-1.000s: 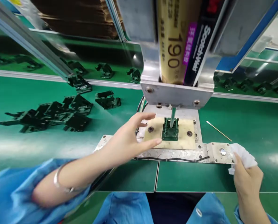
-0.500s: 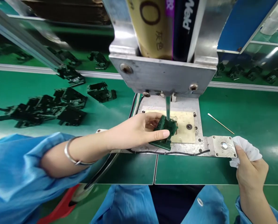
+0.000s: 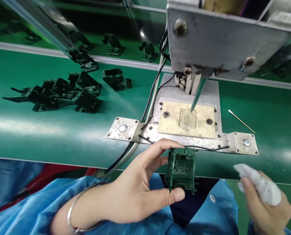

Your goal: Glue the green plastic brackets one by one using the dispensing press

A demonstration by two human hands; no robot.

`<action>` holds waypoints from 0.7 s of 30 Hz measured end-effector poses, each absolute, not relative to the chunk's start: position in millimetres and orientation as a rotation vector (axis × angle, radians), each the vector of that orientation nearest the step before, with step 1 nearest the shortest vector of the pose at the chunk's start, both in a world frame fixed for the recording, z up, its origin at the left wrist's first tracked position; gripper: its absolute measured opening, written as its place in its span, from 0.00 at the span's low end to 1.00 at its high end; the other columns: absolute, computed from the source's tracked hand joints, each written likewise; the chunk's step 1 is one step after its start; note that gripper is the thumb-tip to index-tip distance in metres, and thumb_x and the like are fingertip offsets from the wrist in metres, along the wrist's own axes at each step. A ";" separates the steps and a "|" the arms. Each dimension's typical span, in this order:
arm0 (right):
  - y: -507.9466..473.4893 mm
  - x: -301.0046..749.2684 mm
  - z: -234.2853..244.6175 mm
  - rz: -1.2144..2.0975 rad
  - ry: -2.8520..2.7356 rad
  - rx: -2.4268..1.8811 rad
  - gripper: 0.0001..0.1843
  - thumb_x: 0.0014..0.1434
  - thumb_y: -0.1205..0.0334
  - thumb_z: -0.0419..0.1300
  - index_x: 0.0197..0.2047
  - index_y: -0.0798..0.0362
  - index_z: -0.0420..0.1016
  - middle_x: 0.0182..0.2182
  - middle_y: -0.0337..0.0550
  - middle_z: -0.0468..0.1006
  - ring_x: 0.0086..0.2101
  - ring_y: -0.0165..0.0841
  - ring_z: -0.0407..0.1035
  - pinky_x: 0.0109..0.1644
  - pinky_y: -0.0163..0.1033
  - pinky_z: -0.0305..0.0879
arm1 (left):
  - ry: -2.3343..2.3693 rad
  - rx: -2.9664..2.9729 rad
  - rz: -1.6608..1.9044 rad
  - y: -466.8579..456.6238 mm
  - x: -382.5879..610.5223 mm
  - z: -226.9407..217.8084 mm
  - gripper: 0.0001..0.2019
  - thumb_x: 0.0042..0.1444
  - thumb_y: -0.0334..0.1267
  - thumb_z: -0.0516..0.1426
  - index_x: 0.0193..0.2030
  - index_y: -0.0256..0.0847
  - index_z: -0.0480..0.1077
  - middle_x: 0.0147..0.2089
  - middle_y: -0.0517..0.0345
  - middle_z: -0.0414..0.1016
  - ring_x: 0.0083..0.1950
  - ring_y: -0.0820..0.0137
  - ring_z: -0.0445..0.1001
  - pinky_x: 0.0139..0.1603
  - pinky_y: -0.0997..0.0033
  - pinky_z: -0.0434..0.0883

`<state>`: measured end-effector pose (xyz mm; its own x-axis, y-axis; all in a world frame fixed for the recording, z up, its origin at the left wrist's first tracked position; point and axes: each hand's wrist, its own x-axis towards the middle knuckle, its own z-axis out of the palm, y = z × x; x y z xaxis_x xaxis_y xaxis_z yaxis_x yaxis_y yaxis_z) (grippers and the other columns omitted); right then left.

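My left hand (image 3: 145, 186) grips a dark green plastic part (image 3: 181, 169) between thumb and fingers, held in front of the bench edge. The part has slots and small ridges on its upper face. In my right hand (image 3: 268, 199) is a crumpled white wipe (image 3: 260, 184), off to the right and apart from the part. Beyond my left hand sits a cream fixture plate (image 3: 162, 125) with a shallow square recess. A greenish nozzle (image 3: 198, 94) hangs down over that recess from the metal press head (image 3: 221, 42).
Several dark plastic parts (image 3: 62, 93) lie heaped at the left, with a single one (image 3: 116, 79) beside them. Round buttons flank the fixture, a left one (image 3: 123, 128) and a right one (image 3: 246, 142). A cotton swab (image 3: 241, 121) lies at right. Cables (image 3: 151, 101) cross the bench edge.
My left hand has drawn the green part off the fixture, away from the nozzle and toward my body. My right hand has moved back from the right button with the wipe. The view has shifted.
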<state>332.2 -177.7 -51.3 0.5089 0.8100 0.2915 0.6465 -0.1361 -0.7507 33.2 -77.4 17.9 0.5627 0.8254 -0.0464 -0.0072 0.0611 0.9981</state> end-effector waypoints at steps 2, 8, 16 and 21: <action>-173.1 310.0 -29.9 0.144 -1.695 -1.596 0.10 0.62 0.55 0.66 0.32 0.49 0.76 0.24 0.40 0.76 0.20 0.32 0.70 0.23 0.36 0.67 | 0.731 1.477 0.820 -85.6 34.8 12.7 0.28 0.57 0.29 0.68 0.62 0.49 0.66 0.54 0.53 0.73 0.54 0.65 0.78 0.56 0.72 0.77; -154.9 270.5 -11.8 0.365 -2.114 -1.108 0.08 0.65 0.71 0.55 0.34 0.51 0.67 0.22 0.36 0.69 0.20 0.29 0.62 0.24 0.36 0.58 | 0.654 1.712 0.901 -87.2 35.9 10.5 0.31 0.57 0.34 0.69 0.64 0.51 0.64 0.57 0.53 0.71 0.61 0.62 0.72 0.64 0.71 0.72; -146.6 260.1 -19.3 0.358 -2.184 -1.022 0.11 0.67 0.73 0.51 0.40 0.51 0.72 0.23 0.36 0.70 0.21 0.31 0.64 0.27 0.38 0.59 | 0.651 1.774 0.923 -92.9 35.8 13.4 0.31 0.56 0.31 0.68 0.64 0.49 0.63 0.56 0.52 0.72 0.61 0.60 0.72 0.65 0.66 0.72; -148.0 311.3 -43.4 0.022 -1.657 -1.551 0.06 0.65 0.59 0.65 0.36 0.50 0.77 0.22 0.38 0.71 0.21 0.30 0.63 0.26 0.36 0.62 | 0.924 1.780 0.967 -58.2 5.5 13.3 0.26 0.58 0.35 0.68 0.61 0.47 0.66 0.56 0.53 0.72 0.57 0.64 0.74 0.58 0.72 0.74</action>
<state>311.3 -148.0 -43.4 0.1243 0.8270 0.5483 0.8124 0.2324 -0.5348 5.5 -58.2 13.3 0.4191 0.8783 0.2303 0.1896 -0.3327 0.9238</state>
